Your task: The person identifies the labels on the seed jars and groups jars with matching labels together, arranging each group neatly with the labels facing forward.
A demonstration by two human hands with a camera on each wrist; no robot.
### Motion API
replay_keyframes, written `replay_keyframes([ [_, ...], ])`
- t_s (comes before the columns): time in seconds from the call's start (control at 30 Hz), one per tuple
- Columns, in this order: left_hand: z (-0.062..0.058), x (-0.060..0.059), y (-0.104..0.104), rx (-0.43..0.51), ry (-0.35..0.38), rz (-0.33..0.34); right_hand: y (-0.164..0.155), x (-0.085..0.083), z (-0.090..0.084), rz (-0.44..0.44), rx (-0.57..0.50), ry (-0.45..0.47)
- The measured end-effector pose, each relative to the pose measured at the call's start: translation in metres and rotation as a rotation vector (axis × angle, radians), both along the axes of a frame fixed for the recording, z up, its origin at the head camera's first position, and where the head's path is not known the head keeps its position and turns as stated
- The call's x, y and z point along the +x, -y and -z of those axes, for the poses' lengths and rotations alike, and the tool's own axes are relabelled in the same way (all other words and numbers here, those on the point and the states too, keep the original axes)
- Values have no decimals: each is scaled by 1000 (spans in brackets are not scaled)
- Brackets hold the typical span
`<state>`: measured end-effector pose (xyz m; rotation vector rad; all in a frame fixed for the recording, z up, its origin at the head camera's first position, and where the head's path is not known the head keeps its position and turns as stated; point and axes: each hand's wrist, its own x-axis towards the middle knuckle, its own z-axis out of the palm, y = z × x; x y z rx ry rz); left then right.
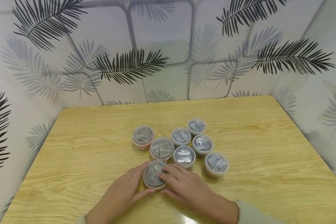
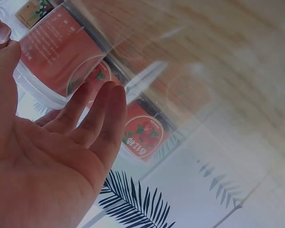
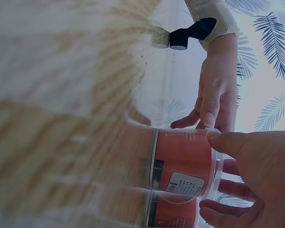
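From the head view I counted eight small lidded cups on the wooden table [image 1: 86, 140]: three with dark contents on the left, five with silvery packets on the right. My left hand [image 1: 120, 196] lay against the left side of the nearest cup [image 1: 154, 175], fingers straight and relaxed, thumb at its rim. My right hand [image 1: 189, 186] gripped that same cup from the right, fingertips curled over its lid. It stood at the front of the cluster, near the table's middle.

Left hand [image 1: 120, 194] lies open, fingers straight, thumb raised; right hand [image 1: 186, 186] arches forward, fingers gently curled, thumb extended.
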<state>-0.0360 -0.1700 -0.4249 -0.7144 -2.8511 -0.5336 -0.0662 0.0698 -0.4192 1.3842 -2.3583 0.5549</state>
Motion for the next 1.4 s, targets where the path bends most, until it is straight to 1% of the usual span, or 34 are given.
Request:
replay_keyframes([
  [0.13, -2, -1, 0, 3, 7, -17, 2, -1, 0, 8, -14, 39],
  [0.3, -4, -2, 1, 16, -23, -30, 5, -1, 2, 21, -37, 95],
  [0.47, -7, -4, 2, 83, -42, -20, 6, -3, 3, 41, -89, 154],
  [0.53, -8, -5, 2, 121, -48, 4, 7, -4, 2, 43, -117, 155],
  [0.63, -9, -6, 0, 172, -53, 23, 6, -4, -2, 38, -159, 151],
  [0.73, -12, -7, -2, 223, -34, 41, 4, -6, -6, 35, -207, 144],
  [0.87, -19, -9, -5, 303, 28, 52, 1, -8, -11, 33, -279, 155],
  [0.93, -23, -9, -7, 358, 69, 58, -1, -8, -14, 39, -307, 187],
  [1.03, -27, -10, -11, 456, 115, 87, -3, -7, -20, 47, -338, 252],
  [1.13, -30, -9, -15, 532, 128, 134, -6, -6, -28, 51, -365, 328],
  [1.23, -33, -8, -18, 571, 118, 169, -10, -4, -35, 53, -403, 412],
  [1.4, -40, -4, -23, 625, 123, 192, -14, -5, -44, 52, -512, 553],
])
